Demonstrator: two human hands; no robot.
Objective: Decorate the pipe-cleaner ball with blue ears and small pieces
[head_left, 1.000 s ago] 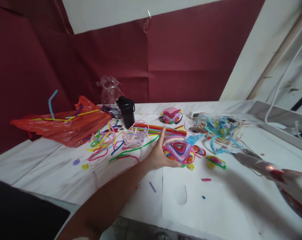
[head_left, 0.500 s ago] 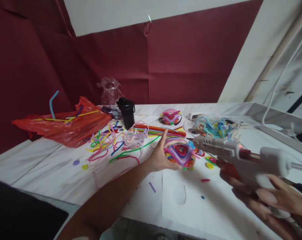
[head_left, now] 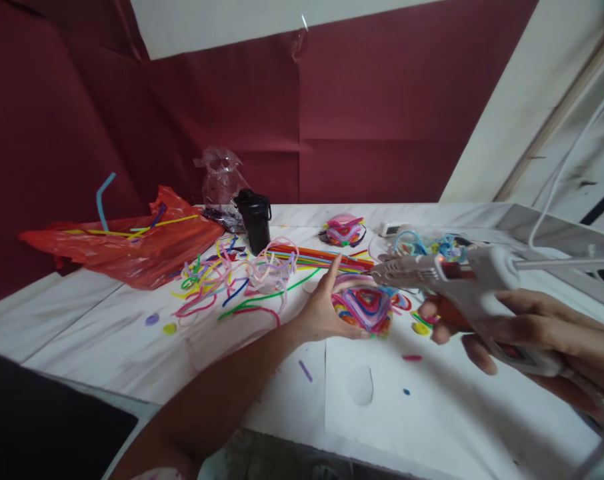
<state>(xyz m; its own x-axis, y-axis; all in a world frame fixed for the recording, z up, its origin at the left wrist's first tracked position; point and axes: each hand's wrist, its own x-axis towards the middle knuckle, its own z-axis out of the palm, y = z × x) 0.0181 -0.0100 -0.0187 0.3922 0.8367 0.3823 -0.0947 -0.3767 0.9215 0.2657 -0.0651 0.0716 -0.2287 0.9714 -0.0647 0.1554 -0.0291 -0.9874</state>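
On the white counter [head_left: 107,320], beside a red plastic bag [head_left: 127,243], the right hand [head_left: 537,330] has its grip closed on a white glue gun [head_left: 462,283] pointing at a coiled straw piece [head_left: 365,307], which the left hand [head_left: 322,310] cups with fingers half open.
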